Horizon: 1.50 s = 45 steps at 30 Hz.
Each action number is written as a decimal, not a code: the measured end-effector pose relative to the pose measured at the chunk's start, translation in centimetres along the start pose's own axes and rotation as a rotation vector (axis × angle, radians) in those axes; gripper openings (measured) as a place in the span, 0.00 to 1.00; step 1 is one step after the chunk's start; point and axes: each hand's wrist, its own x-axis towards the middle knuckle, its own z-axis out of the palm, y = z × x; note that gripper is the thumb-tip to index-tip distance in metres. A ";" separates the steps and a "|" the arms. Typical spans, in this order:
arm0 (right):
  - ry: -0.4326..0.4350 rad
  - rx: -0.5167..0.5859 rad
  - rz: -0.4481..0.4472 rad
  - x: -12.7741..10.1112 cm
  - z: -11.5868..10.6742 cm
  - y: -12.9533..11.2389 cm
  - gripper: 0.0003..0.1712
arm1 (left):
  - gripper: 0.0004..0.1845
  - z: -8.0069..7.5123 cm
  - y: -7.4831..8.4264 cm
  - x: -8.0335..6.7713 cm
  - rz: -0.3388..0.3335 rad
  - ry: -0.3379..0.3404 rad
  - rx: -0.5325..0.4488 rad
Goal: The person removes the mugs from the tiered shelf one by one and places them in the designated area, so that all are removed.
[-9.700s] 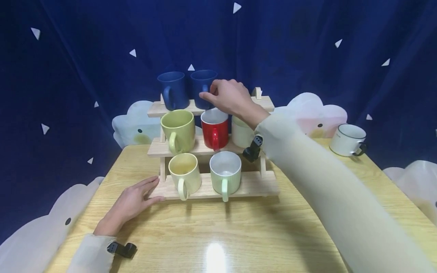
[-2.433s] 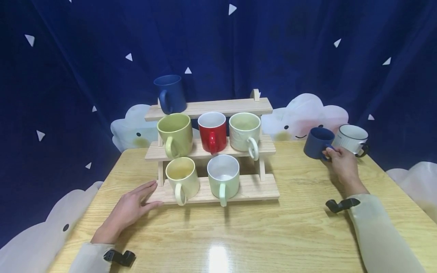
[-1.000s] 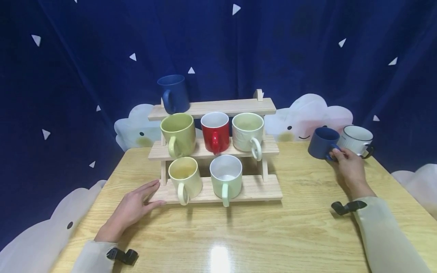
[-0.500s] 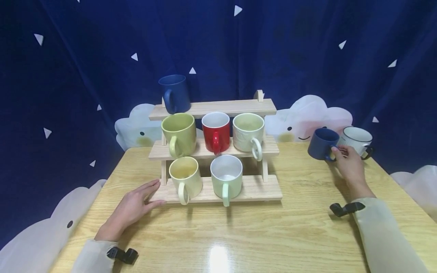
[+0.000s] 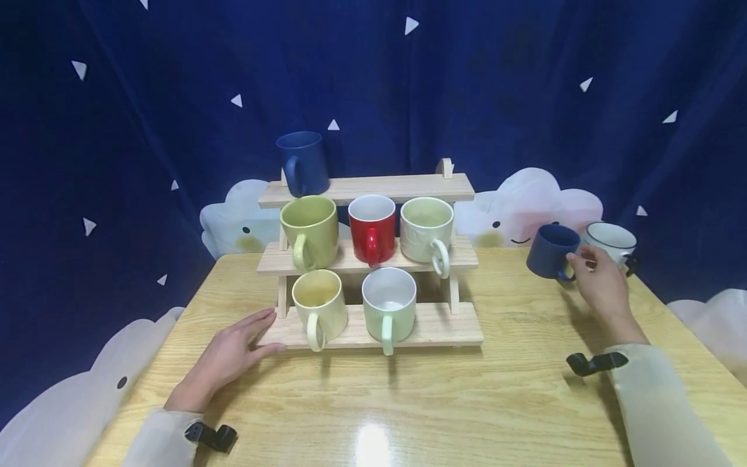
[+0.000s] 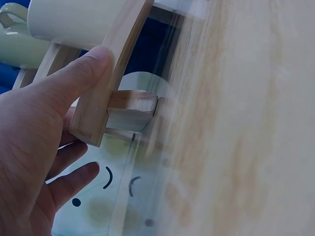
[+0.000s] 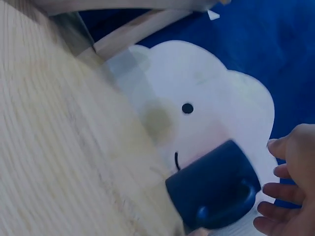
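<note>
While upright, navy mug (image 5: pixel 550 251) handle faces right hand (image 5: pixel 600 286).

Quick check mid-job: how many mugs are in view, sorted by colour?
Dark blue ceramic mugs: 2
Green-toned ceramic mugs: 3
Red ceramic mug: 1
Pale yellow ceramic mug: 1
White, dark-rimmed ceramic mug: 1
Total: 8

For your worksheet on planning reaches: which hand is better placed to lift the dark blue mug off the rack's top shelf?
Left, probably. The left hand rests at the rack's left foot, below the mug; the right hand is by another blue mug.
</note>
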 end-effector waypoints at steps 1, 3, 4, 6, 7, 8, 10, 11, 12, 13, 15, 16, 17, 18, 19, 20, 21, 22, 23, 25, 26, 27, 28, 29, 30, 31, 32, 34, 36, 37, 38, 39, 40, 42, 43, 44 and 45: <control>0.001 -0.009 -0.015 0.0 -0.1 -0.3 0.38 | 0.38 0.0 0.0 0.0 -0.003 -0.003 -0.001; -0.003 -0.031 -0.040 -0.2 -0.2 -1.0 0.39 | 0.38 0.0 0.1 0.0 -0.006 -0.009 -0.001; -0.008 -0.042 -0.049 -0.3 -0.2 -1.4 0.39 | 0.38 0.0 0.1 0.0 -0.004 -0.010 -0.002; -0.023 -0.054 -0.066 -0.6 -0.3 -2.3 0.40 | 0.38 0.0 0.1 0.1 0.004 -0.006 0.002; -0.030 -0.061 -0.075 -0.7 -0.2 -2.8 0.40 | 0.38 0.0 0.1 0.1 0.005 -0.007 0.003; -0.035 -0.069 -0.088 -0.9 -0.2 -3.1 0.40 | 0.38 0.1 0.1 0.1 0.007 -0.007 0.004; -0.046 -0.078 -0.121 -1.0 -0.1 -3.9 0.40 | 0.38 0.1 0.1 0.0 0.010 -0.006 0.005; -0.051 -0.081 -0.145 -1.1 0.0 -4.3 0.40 | 0.38 0.1 0.1 0.0 0.007 -0.007 0.005; -0.052 -0.090 -0.174 -1.1 0.1 -4.6 0.40 | 0.39 0.1 0.1 0.0 0.003 -0.008 0.004; -0.058 -0.093 -0.200 -1.0 0.2 -4.9 0.40 | 0.39 0.1 0.1 0.0 0.000 -0.009 0.003; -0.067 -0.101 -0.245 -1.0 0.3 -5.5 0.39 | 0.39 0.0 0.0 0.0 -0.003 -0.007 0.001; -0.071 -0.106 -0.265 -1.0 0.4 -5.8 0.39 | 0.39 0.0 0.0 -0.1 -0.004 -0.007 0.001; -0.074 -0.117 -0.283 -0.9 0.4 -6.1 0.39 | 0.39 0.0 0.0 -0.1 -0.004 -0.007 -0.001; -0.076 -0.129 -0.299 -0.9 0.4 -6.4 0.39 | 0.39 0.0 0.0 -0.1 -0.003 -0.008 -0.002; -0.080 -0.140 -0.311 -0.9 0.4 -6.8 0.39 | 0.39 0.0 0.0 -0.1 -0.004 -0.008 -0.001; -0.079 -0.152 -0.328 -0.8 0.4 -7.2 0.39 | 0.39 0.0 0.0 -0.1 -0.005 -0.008 0.001; -0.084 -0.162 -0.339 -0.7 0.4 -7.7 0.40 | 0.39 0.0 -0.1 -0.1 -0.007 -0.009 0.001; -0.087 -0.173 -0.351 -0.7 0.3 -8.2 0.40 | 0.39 0.0 -0.1 -0.2 -0.009 -0.010 0.002; -0.091 -0.185 -0.361 -0.6 0.3 -8.8 0.40 | 0.39 0.0 -0.1 -0.2 -0.011 -0.010 0.003; -0.101 -0.190 -0.385 -0.4 0.2 -9.9 0.40 | 0.39 -0.1 -0.1 -0.3 -0.013 -0.010 0.009; -0.106 -0.190 -0.396 -0.4 0.1 -10.5 0.40 | 0.39 -0.1 -0.1 -0.3 -0.013 -0.011 0.009; -0.105 -0.191 -0.405 -0.3 0.1 -11.1 0.39 | 0.39 -0.1 -0.2 -0.3 -0.013 -0.012 0.011; -0.102 -0.194 -0.417 -0.3 0.0 -11.6 0.39 | 0.39 -0.1 -0.1 -0.4 -0.015 -0.014 0.011; -0.103 -0.196 -0.426 -0.2 -0.1 -12.2 0.39 | 0.39 -0.1 -0.1 -0.4 -0.015 -0.015 0.012; -0.103 -0.197 -0.438 -0.2 -0.1 -12.7 0.39 | 0.39 -0.2 -0.1 -0.4 -0.016 -0.016 0.011; -0.107 -0.202 -0.444 -0.2 -0.2 -13.3 0.40 | 0.39 -0.2 -0.1 -0.4 -0.017 -0.017 0.011; -0.110 -0.208 -0.452 -0.1 -0.3 -13.8 0.40 | 0.39 -0.2 -0.1 -0.4 -0.018 -0.018 0.011; -0.132 -0.210 -0.460 -0.1 -0.7 -15.0 0.42 | 0.39 -0.2 -0.1 -0.4 -0.020 -0.022 0.008; -0.157 -0.217 -0.470 -0.1 -1.0 -16.2 0.43 | 0.40 -0.2 -0.1 -0.2 -0.018 -0.022 0.004; -0.165 -0.223 -0.479 -0.1 -1.2 -16.9 0.43 | 0.40 -0.2 -0.1 -0.2 -0.017 -0.022 0.003; -0.173 -0.227 -0.486 -0.1 -1.4 -17.5 0.44 | 0.40 -0.2 -0.1 -0.1 -0.016 -0.022 0.002; -0.184 -0.231 -0.489 -0.1 -1.5 -18.2 0.44 | 0.40 -0.2 0.0 0.0 -0.014 -0.021 0.001; -0.190 -0.238 -0.500 -0.1 -1.6 -18.9 0.44 | 0.40 -0.2 0.0 0.0 -0.014 -0.019 0.000; -0.194 -0.245 -0.524 0.0 -1.8 -20.2 0.44 | 0.40 -0.2 0.0 0.1 -0.014 -0.017 -0.001; -0.196 -0.251 -0.534 0.0 -1.8 -20.8 0.44 | 0.40 -0.2 0.0 0.1 -0.015 -0.018 -0.001; -0.196 -0.250 -0.542 0.0 -1.8 -21.4 0.44 | 0.40 -0.2 0.0 0.1 -0.016 -0.019 -0.002; -0.196 -0.251 -0.553 0.0 -1.7 -22.0 0.44 | 0.40 -0.2 0.1 0.0 -0.017 -0.019 -0.004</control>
